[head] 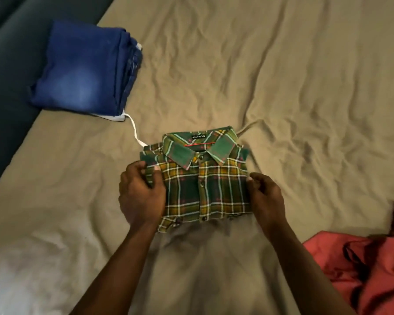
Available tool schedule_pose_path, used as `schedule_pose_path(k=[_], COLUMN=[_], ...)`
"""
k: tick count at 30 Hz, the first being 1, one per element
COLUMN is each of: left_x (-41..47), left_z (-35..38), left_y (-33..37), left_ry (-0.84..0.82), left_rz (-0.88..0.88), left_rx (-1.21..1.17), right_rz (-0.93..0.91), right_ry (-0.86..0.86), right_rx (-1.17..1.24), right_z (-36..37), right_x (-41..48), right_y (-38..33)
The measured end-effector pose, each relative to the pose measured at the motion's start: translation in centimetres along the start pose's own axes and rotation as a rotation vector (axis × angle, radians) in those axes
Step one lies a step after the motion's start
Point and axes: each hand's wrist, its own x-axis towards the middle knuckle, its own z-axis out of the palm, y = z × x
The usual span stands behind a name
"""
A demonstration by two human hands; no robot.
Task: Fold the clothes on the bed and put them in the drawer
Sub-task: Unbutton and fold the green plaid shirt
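Wrinkled tan bed sheet (282, 76) covers the whole working surface and fills most of the head view.

1. Task item: a green and yellow plaid shirt (205, 189) lies folded into a compact rectangle at the centre of the sheet. It is front side up and buttoned, with the placket running down the middle. The collar (221, 151) points away from the person. A black label (198, 136) shows inside the neck; its text is too small to read.

2. Left hand (141, 194): it grips the left edge of the shirt, with the thumb on top of the fabric and the fingers curled round the edge.

3. Right hand (265, 196): it grips the right edge of the shirt, with the fingers curled against the fold. How far the fingers reach under the shirt cannot be seen.

4. Surrounding items:
- Folded blue jeans (82, 71) sit at the far left, well apart from the shirt, partly on the sheet and partly on a dark teal surface (7, 64).
- White fabric (116, 118) shows under the near corner of the jeans. A white strap (134, 130) trails from there to the shirt's far left corner.
- An unfolded red garment (369, 269) lies crumpled at the near right, apart from the shirt.
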Motion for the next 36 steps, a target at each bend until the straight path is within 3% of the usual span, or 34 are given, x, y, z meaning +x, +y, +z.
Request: schedule_pose_path(k=[2,5,7,9,12,16,18,21,24,28,32,34,36], left_x=[0.3,2.0,2.9,3.6,3.1,1.9,1.8,2.7,6.0,15.4,25.3,29.3,31.7], left_z=[1.1,2.9,3.3,3.2,3.0,2.5,2.4,1.3,-1.3,-3.6,-1.1,1.1,3.7], left_y=[0.8,1.9,1.8,1.2,0.1,-0.3,-0.9,-0.5,1.3,6.7,11.1,10.2,8.2], left_ry=[-0.060,-0.144,-0.112,-0.034,-0.066,-0.044,-0.158,-0.281,-0.198,-0.171,-0.217,-0.420,-0.591], left_rz=[0.045,-0.014,-0.006,-0.011,-0.029,-0.322,-0.386,-0.268,-0.081,0.155,0.367,0.307,0.279], left_rx=[0.070,0.113,0.069,0.027,0.053,-0.079,-0.007,-0.077,-0.217,-0.330,-0.148,-0.003,0.162], right_rz=[-0.036,-0.291,-0.466,-0.514,-0.303,-0.095,0.021,0.212,0.168,-0.028,-0.100,-0.052,0.022], right_ry=[-0.002,0.065,0.154,0.217,0.142,0.079,-0.049,-0.258,-0.413,-0.283,-0.154,-0.189,-0.144], right_rx=[-0.001,-0.037,-0.040,-0.157,-0.356,-0.236,-0.175,0.152,0.449,0.741,0.745,0.640,0.384], right_z=[0.8,1.9,2.3,2.6,3.0,3.2,3.6,3.4,3.1,5.8,10.0,12.0,13.8], right_x=[0.2,-0.2,-0.6,-0.1,0.9,1.1,1.4,1.6,1.2,2.9,9.3,11.9,13.9], right_y=[-0.7,-2.3,-3.0,-2.3,-1.1,-3.0,-4.1,-6.5,-9.1,-14.4,-17.9,-17.3,-15.2])
